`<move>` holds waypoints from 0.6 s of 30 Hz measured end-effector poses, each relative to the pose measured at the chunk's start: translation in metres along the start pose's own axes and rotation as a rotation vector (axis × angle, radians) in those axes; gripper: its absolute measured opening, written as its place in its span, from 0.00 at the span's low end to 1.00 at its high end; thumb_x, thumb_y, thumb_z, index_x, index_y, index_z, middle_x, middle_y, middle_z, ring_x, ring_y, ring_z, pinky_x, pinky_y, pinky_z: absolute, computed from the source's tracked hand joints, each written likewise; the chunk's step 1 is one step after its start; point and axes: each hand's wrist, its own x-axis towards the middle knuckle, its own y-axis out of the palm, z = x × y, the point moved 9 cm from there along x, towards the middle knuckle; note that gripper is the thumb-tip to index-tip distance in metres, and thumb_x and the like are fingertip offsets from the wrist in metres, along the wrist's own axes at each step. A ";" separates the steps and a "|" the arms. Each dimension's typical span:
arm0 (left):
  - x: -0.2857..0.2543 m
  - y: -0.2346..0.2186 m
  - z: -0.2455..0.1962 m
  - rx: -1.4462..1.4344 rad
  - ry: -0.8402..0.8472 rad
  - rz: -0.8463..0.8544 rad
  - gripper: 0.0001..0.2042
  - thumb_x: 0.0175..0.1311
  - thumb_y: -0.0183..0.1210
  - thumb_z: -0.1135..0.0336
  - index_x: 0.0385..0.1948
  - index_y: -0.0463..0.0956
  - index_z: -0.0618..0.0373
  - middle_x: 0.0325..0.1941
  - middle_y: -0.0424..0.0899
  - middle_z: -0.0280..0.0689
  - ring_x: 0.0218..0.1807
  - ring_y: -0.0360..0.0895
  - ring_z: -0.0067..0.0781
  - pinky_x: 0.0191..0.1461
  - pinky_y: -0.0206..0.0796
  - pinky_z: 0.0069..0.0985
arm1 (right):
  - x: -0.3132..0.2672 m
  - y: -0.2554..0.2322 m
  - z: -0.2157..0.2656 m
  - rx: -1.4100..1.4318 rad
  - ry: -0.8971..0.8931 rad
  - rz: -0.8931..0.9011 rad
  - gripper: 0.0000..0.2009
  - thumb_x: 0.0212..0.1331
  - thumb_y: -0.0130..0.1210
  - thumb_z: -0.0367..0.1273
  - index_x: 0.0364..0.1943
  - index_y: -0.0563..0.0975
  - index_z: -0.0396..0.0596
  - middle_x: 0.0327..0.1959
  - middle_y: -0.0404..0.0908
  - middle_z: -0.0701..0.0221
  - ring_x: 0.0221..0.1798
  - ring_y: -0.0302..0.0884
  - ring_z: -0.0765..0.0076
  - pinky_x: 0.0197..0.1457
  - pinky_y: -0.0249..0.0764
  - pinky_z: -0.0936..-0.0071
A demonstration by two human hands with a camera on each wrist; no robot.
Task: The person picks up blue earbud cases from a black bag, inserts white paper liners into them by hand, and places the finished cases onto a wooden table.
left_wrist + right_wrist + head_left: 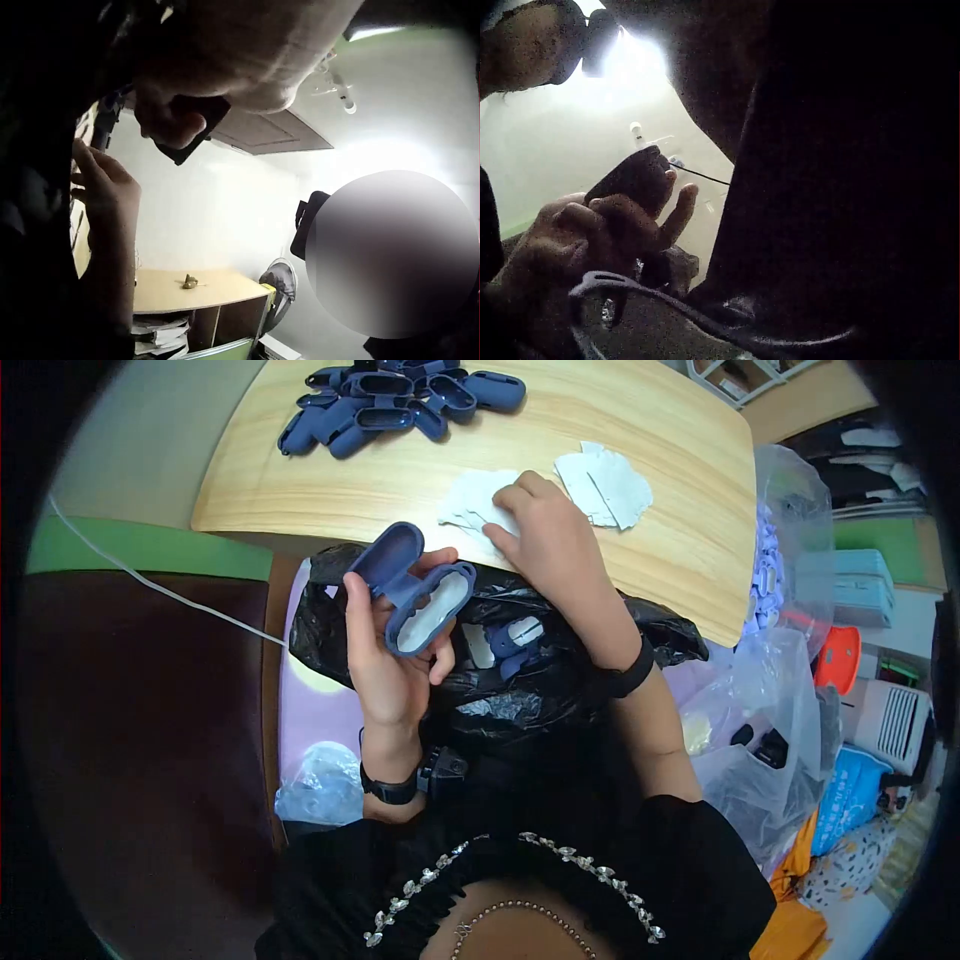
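Observation:
A navy earbud case [400, 592] with its lid swung up is held in my left hand [388, 670], thumb along one side and fingers around the other. White material [432, 615] fills the hollow of its lower half. My right hand [555, 545] reaches over the table, its fingertips at a pile of thin white pieces [470, 498], thumb and fingers apart. A second pile of white pieces [615, 488] lies just to the right of that hand. In the left wrist view the right hand [109, 184] appears at the left; the right wrist view shows the left hand [592, 232] in dim light.
Several navy cases [385, 410] are heaped at the table's [680, 470] far left. A black plastic bag [520, 705] spreads over the lap below the table edge, with a navy and white piece [515, 645] on it. Clear bags [770, 730] stand at the right.

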 end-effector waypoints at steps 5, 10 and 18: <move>0.002 0.001 0.002 0.066 -0.030 -0.011 0.38 0.67 0.28 0.36 0.51 0.67 0.70 0.51 0.75 0.55 0.18 0.64 0.19 0.09 0.51 0.12 | 0.004 -0.006 -0.003 0.079 0.087 0.010 0.08 0.48 0.57 0.29 0.31 0.79 0.40 0.29 0.77 0.59 0.35 0.77 0.53 0.39 0.74 0.60; -0.004 -0.003 0.002 0.093 -0.018 0.041 0.35 0.65 0.32 0.39 0.49 0.68 0.68 0.40 0.77 0.47 0.20 0.64 0.20 0.13 0.48 0.13 | 0.002 -0.014 -0.025 0.300 0.301 -0.001 0.07 0.49 0.56 0.29 0.29 0.82 0.39 0.26 0.81 0.55 0.29 0.81 0.57 0.36 0.76 0.69; -0.005 0.015 -0.011 0.068 0.064 0.189 0.19 0.62 0.52 0.73 0.54 0.60 0.65 0.33 0.77 0.44 0.20 0.72 0.23 0.16 0.61 0.16 | -0.010 -0.063 -0.032 0.444 0.282 -0.291 0.07 0.50 0.62 0.29 0.30 0.82 0.39 0.25 0.83 0.65 0.27 0.79 0.77 0.35 0.74 0.81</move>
